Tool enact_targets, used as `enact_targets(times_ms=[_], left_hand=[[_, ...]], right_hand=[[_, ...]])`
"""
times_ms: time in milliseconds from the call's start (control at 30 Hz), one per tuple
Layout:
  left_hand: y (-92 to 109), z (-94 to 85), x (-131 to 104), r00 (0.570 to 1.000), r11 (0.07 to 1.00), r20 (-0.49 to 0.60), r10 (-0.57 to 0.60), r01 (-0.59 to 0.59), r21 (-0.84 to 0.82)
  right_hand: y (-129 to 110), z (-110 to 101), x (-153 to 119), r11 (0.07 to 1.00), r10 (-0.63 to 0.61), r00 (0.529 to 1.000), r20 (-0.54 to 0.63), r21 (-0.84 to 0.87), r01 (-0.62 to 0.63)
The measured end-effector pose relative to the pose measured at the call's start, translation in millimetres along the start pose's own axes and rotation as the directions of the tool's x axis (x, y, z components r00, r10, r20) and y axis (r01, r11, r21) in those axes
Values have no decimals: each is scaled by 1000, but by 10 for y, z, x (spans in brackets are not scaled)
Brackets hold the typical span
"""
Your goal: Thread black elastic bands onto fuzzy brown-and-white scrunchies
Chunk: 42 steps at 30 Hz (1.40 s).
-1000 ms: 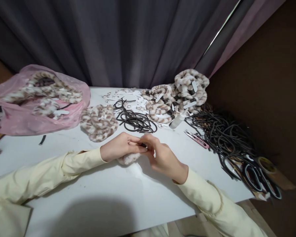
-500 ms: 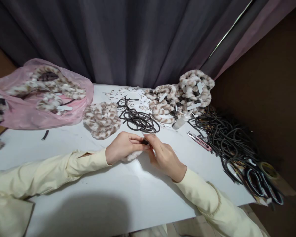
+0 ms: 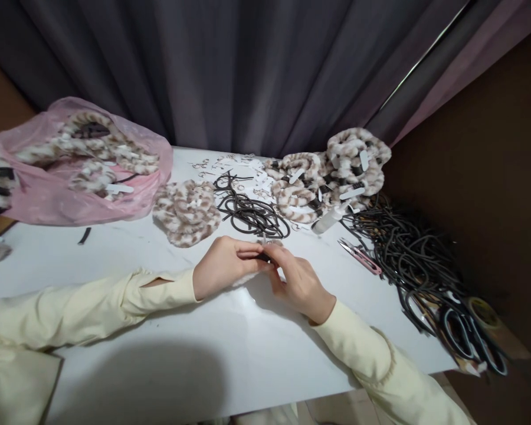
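Near the middle of the white table, my left hand and my right hand meet at the fingertips. Both pinch a small dark piece, mostly covered by the fingers. Some pale plush shows under my left hand. Just beyond the hands lie a bundle of black cords and, to its left, a heap of brown-and-white plush.
A pink plastic bag with plush loops lies at the left. Toward the right are plush rings, a small clear bottle, pink-handled snips and a pile of black cords. Metal clasps lie at the back.
The camera view has shifted slightly. Less of the pale plush shows beneath my left hand. Both hands keep their pinch at nearly the same place.
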<state>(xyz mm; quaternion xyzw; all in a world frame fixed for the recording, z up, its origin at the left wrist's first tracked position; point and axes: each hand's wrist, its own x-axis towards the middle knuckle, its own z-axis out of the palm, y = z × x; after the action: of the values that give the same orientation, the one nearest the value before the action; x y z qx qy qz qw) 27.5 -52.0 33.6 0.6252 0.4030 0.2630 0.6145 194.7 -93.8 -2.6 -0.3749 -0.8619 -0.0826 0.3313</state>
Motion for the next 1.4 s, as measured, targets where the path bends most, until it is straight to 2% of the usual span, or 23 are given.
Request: enact_targets(times_ms=[133,300,433,500,567,667,733,800,900,1000,1133,1267,1333,1400], left_hand=[[-33,8,-30,993,989,-57,101,-94,116],[-66,30,-92,951,922,-108,289,-247,298],[-132,39,-116,941,906,-126,314,-257,338],[-173,19,-113,953,925,-87,289,-254,283],[-203,-28,-89,973,951,-24,231,-220,215],[-212,-141,-3,991,995,123,48,-58,79],[-203,-224,75,965,996,252,-70,79,-29],[-195,-295,143,937,986,329,-115,147,-73],[-192,-351,190,922,988,366,-124,150,-41],[-193,-351,182,929,996,358,-92,82,44],[-189,-332,171,918,999,395,-28,13,39],[-199,-351,199,888,996,452,-78,92,-10],[-215,-368,223,861,983,488,-141,180,-33],[-233,-382,246,838,967,511,-189,251,-54]], right_hand=[[3,-3,1,1000,-10,999,-46,10,10],[-24,-9,6,1000,4,992,-128,2,-4],[-37,-13,-6,995,2,988,-154,-98,-17],[-27,-17,-6,997,5,989,-147,-76,-16],[-10,-26,7,998,28,996,-89,-46,-32],[12,-48,42,996,87,995,44,-31,-85],[18,-64,67,992,123,988,98,-31,-121],[16,-77,84,990,143,983,119,-29,-140],[9,-91,99,990,141,981,132,-30,-138],[9,-97,109,989,144,976,162,-2,-146],[33,-99,129,969,204,953,225,91,-229],[80,-96,173,878,293,911,291,294,-377],[108,-93,201,784,332,879,342,417,-459],[134,-90,226,644,361,826,433,525,-556]])
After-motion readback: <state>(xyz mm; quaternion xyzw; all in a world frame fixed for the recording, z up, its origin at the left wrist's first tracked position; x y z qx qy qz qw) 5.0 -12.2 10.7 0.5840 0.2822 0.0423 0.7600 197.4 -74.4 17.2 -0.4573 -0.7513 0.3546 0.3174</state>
